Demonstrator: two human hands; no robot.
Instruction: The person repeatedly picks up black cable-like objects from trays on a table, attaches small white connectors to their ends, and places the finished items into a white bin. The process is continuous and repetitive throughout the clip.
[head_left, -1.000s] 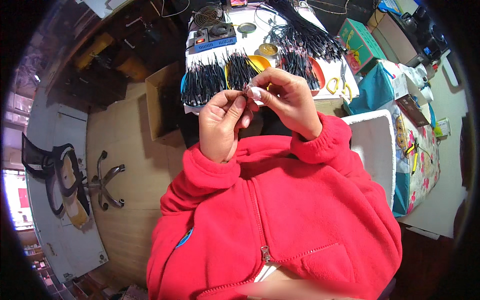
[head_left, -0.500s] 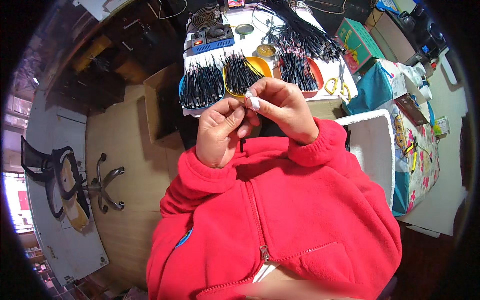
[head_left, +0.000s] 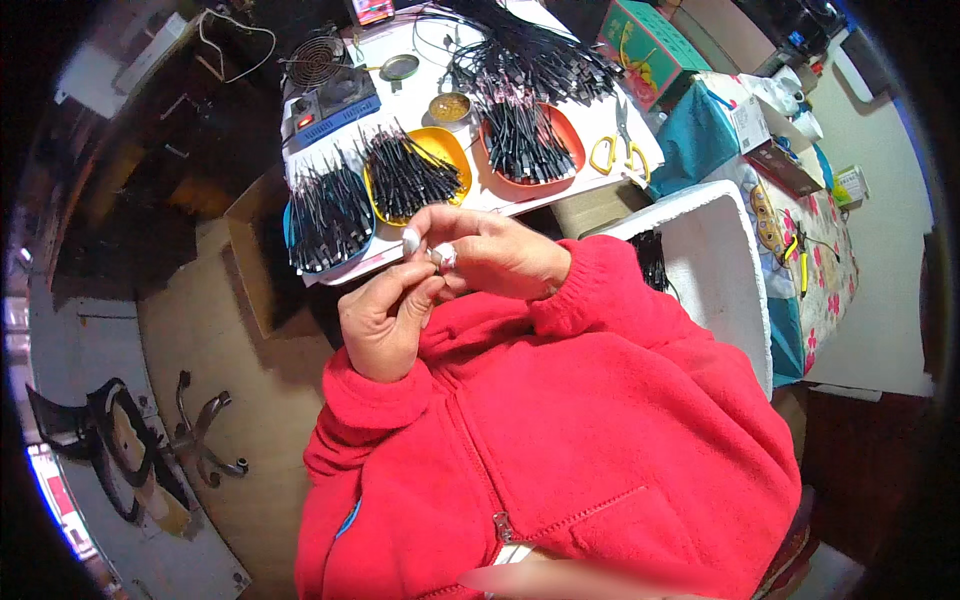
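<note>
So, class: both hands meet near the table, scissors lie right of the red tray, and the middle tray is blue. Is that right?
Not quite: the head view shows that the middle tray is yellow, not blue. The rest stands: the left hand and right hand meet near the table, and the scissors lie right of the red tray.

Viewpoint: swings round, placing the white table (head_left: 405, 106) farther left and tilted in view.
Left hand (head_left: 384, 320): sits lower and farther left than half a second ago.
Right hand (head_left: 507, 258): lies more level, likewise lower and farther left.
Red tray (head_left: 574, 152): now shows clear of both hands.
Foam box (head_left: 716, 270): reveals more black cables (head_left: 652, 262) inside.
</note>
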